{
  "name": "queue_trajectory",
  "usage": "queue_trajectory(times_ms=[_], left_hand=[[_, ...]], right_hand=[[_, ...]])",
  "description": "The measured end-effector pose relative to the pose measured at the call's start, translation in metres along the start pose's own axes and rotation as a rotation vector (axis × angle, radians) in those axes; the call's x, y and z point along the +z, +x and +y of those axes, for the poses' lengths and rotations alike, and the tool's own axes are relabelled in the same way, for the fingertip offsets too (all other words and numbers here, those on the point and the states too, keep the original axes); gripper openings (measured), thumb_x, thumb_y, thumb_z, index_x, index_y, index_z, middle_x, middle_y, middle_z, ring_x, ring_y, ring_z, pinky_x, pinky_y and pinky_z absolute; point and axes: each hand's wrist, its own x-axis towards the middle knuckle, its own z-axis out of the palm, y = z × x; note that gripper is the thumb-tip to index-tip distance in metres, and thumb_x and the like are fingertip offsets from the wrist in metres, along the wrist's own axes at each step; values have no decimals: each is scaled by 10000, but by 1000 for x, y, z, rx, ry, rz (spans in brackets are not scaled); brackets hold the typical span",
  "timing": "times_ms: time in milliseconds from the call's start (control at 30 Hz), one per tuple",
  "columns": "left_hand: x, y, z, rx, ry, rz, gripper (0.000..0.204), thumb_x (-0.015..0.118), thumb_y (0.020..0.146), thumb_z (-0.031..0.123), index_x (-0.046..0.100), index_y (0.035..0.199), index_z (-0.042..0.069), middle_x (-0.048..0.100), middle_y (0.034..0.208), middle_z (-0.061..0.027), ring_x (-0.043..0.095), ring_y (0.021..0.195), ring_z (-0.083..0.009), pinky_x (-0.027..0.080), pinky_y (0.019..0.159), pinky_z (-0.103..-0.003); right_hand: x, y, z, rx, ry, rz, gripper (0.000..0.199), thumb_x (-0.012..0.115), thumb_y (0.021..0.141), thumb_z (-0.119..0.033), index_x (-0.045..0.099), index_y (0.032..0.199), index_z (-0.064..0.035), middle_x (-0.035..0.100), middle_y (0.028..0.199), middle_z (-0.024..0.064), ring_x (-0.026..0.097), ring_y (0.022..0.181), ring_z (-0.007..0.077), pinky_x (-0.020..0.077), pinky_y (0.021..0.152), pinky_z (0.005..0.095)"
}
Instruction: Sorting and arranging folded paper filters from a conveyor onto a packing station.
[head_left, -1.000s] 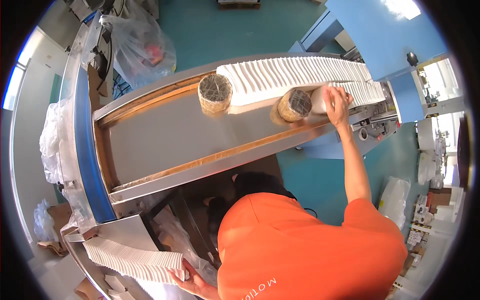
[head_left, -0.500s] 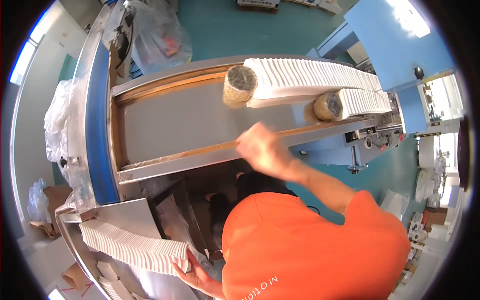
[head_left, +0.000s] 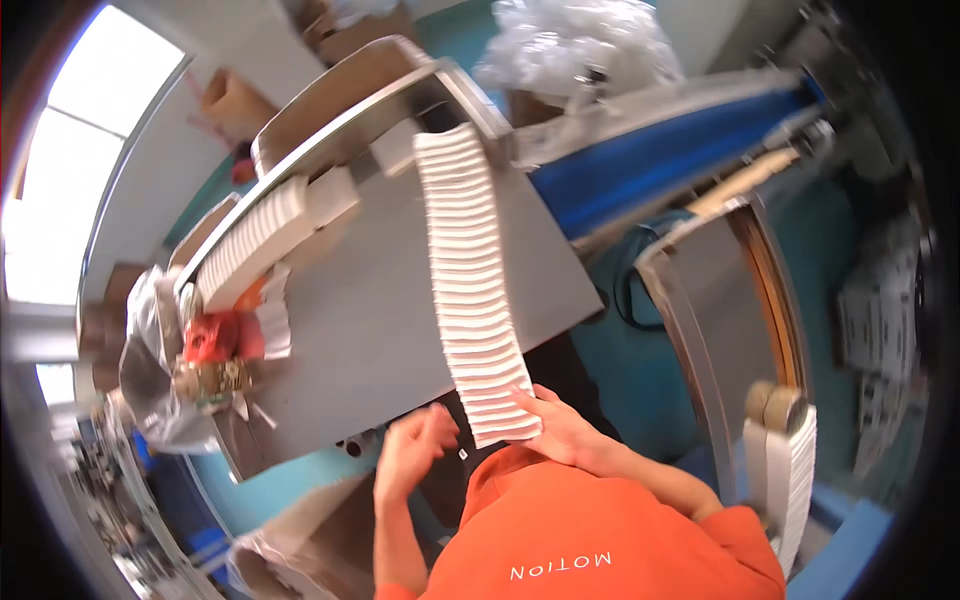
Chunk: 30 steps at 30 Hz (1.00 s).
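Observation:
A long, slightly curved row of thin white pieces [head_left: 468,270], which look like folded paper standing on edge, runs across a grey metal table [head_left: 370,320] toward my body. At its near end my right hand [head_left: 568,432] grips the row, thumb over the upper side; the rest of the fingers are partly hidden. To the left of that end, off the table's near edge, my left hand [head_left: 415,450] is held up with its fingers curled in, touching nothing that I can see.
Along the table's raised far-left rim lies another white row [head_left: 260,235], near a red object [head_left: 218,338] and clear plastic bags [head_left: 155,340]. A blue conveyor belt [head_left: 660,160] adjoins the far right. At right, two round brown weights [head_left: 775,408] stand beside white stacks in a framed trough [head_left: 690,300].
My view has turned left from the trough to the table. The right hand has left the trough's edge and now grips the white row; the left hand has let go of it.

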Motion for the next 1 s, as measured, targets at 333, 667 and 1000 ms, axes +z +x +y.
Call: queue_trajectory(times_ms=[333, 667, 1000], left_hand=[[4, 287, 243, 1320, 648, 606, 761, 731, 766, 480, 502, 1284, -29, 468, 1398, -262, 428, 1329, -386, 284, 1113, -478], [-32, 242, 210, 834, 901, 603, 628, 568, 812, 632, 689, 972, 36, 691, 969, -166, 644, 973, -295, 320, 961, -429], [-136, 80, -13, -165, 483, 1297, 728, 565, 859, 659, 590, 1121, -20, 660, 1076, -250, 614, 1053, -420, 422, 939, -515]], right_hand=[[34, -19, -8, 13, -119, 159, 668, 601, 981, -259, 200, 1497, -121, 422, 1396, 136, 494, 1267, 330, 474, 1011, 532], [-1, -27, -69, -51, -339, 175, 548, 596, 971, -142, 343, 1432, 13, 536, 1323, 165, 576, 1187, 280, 504, 993, 434], [91, 47, -174, -723, -1637, 263, 675, 780, 824, -354, 455, 1282, 21, 704, 959, 202, 680, 876, 191, 513, 753, 314]])
